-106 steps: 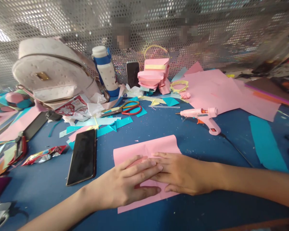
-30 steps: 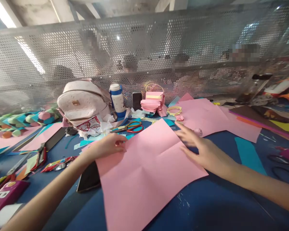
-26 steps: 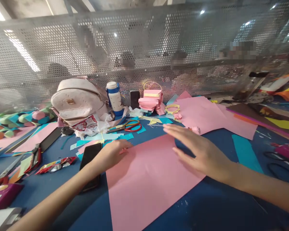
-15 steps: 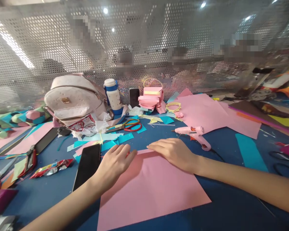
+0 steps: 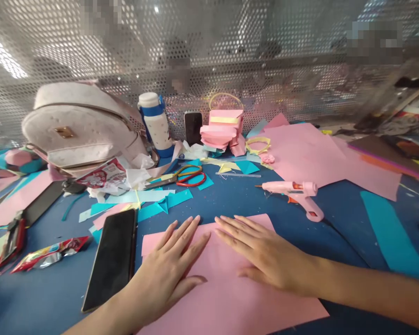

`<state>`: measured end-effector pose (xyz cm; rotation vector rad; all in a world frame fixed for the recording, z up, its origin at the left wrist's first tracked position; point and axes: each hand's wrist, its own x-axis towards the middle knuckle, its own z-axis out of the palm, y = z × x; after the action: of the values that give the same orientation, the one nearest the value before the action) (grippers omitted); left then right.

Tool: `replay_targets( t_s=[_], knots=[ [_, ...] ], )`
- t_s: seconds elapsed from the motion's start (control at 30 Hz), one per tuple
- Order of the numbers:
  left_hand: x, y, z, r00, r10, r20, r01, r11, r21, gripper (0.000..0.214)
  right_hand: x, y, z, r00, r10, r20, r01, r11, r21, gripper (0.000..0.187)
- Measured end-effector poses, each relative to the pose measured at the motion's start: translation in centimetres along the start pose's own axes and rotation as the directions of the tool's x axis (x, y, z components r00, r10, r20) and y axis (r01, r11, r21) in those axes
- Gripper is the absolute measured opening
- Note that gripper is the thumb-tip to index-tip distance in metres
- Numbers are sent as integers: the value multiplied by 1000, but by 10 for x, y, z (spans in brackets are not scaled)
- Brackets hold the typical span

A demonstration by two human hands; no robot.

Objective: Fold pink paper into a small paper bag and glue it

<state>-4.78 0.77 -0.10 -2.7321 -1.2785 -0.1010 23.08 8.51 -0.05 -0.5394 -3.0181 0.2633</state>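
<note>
A large pink sheet of paper lies on the blue table in front of me, its near edge running out of view at the bottom. My left hand rests flat on its left part, fingers spread and pointing away. On the right part lies my right hand, also flat, with its fingers stretched out toward the far edge. Neither hand grips anything. Just left of my left hand is a black phone. A pink glue gun rests on its side beyond my right hand, its cord trailing right.
Scissors and blue paper scraps lie beyond the phone. A white backpack, a bottle, a second phone and a pink paper bag stand along the perforated metal screen. More pink paper lies at right.
Both hands have opened from the sheet's far edge and now lie flat on it, spread. The paper's far strip lies flatter. My view has tilted down and closer.
</note>
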Motion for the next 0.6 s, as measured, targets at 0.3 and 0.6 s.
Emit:
replay_targets(
  t_s=[0.3,0.6],
  knots=[
    [0,7,4,999,26,-20,-25,998,64,80,-3,4,3,1000,-31,2,31,999,-6,68],
    [0,10,8,999,39,-29,-37,996,79,86,-4,6,5,998,-53,-27,51,997,-53,65]
  ],
)
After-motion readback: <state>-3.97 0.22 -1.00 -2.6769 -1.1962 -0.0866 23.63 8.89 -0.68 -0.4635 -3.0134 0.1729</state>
